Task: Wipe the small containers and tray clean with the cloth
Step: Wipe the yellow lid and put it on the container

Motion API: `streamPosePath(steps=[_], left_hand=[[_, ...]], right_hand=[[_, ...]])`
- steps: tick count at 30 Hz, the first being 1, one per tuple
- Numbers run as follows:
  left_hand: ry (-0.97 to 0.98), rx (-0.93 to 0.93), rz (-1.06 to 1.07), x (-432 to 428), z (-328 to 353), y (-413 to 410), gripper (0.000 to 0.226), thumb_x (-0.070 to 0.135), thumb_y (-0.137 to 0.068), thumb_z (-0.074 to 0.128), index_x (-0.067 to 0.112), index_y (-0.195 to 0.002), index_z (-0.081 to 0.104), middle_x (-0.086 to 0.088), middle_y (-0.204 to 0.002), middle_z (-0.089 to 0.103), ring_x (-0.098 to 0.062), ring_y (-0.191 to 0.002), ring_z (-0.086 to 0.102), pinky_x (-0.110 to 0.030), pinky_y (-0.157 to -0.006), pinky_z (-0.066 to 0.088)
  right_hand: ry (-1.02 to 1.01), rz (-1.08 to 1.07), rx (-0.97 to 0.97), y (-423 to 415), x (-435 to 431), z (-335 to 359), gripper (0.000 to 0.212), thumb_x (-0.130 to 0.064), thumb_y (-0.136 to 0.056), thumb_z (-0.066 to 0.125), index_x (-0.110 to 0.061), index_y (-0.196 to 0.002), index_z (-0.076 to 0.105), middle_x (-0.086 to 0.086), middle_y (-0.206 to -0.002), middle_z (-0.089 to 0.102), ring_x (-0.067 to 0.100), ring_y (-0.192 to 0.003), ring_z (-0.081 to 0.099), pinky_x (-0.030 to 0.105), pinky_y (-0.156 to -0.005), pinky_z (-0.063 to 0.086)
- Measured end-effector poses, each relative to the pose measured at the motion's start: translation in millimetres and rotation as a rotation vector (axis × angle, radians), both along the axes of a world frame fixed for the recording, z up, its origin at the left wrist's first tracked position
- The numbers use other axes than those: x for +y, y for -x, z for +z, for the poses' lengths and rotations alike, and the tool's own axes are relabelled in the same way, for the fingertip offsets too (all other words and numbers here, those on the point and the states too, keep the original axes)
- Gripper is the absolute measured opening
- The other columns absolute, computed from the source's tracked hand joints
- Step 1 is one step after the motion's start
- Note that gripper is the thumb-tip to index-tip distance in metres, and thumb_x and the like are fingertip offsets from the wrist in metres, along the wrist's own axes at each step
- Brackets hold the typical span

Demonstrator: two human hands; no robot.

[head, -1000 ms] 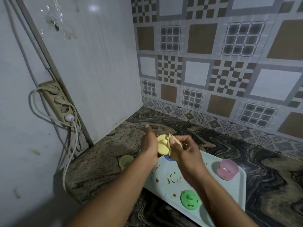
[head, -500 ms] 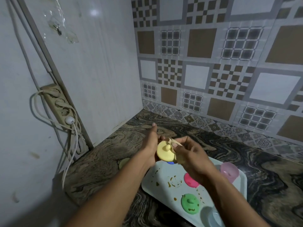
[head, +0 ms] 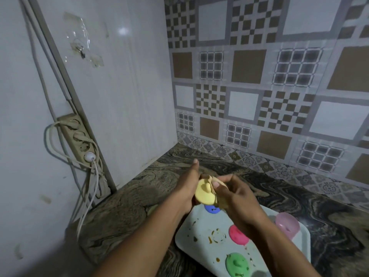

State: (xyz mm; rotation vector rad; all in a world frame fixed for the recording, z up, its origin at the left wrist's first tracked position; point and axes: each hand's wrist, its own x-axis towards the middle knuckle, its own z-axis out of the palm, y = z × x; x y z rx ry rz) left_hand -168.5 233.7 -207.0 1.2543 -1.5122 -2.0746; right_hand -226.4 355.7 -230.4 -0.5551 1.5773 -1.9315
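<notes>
A dark, swirl-veined stone tabletop [head: 299,196] fills the corner below patterned square wall tiles [head: 247,66], and a pale rectangular tray [head: 191,242] with rounded corners lies on it at 5 o'clock in the head view, its smooth face spotted with brown smears. Above the tray's 12 o'clock end the left hand [head: 187,188] has its grip closed on a round yellow lid [head: 203,193] held on edge. The fingers are behind the lid, the thumb points up, and the knobbed face is turned to the camera. At 3 o'clock of the lid the right hand [head: 237,196] has its grip pinched on a crumpled pale yellow cloth [head: 221,202], thumb pressing it against the lid's rim. Both hands sit where they were half a second ago, but the lid's face shows rounder and barer than a second ago. A translucent pink cup [head: 287,226] stands at the tray's 2 o'clock corner. A stained green lid [head: 236,263] lies flat at 6 o'clock and a pink lid [head: 237,234] near the middle. A blue lid [head: 211,209] lies at 12 o'clock, partly hidden under the hands.
</notes>
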Motion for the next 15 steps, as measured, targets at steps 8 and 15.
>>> streamPosePath(steps=[8,15], left_hand=[[0.234,0.075,0.587,17,-10,10,0.053,0.044,-0.106,0.036,0.005,-0.086,0.065,-0.019,-0.092,0.072,-0.033,-0.079,0.068,-0.037,-0.069,0.054],[0.195,0.038,0.350,3,-4,6,0.051,0.047,-0.104,0.039,0.011,-0.075,0.061,-0.013,-0.079,0.070,-0.026,-0.066,0.065,-0.034,-0.062,0.052]], right_hand=[[0.021,-0.321,-0.005,-49,-16,-14,0.010,-0.016,-0.096,0.065,-0.014,-0.101,0.057,0.014,-0.094,0.072,0.023,-0.078,0.066,0.036,-0.068,0.054],[0.023,-0.075,0.072,-22,-10,4,0.013,-0.007,-0.096,0.063,-0.001,-0.106,0.057,0.015,-0.090,0.069,0.023,-0.073,0.062,0.034,-0.062,0.053]])
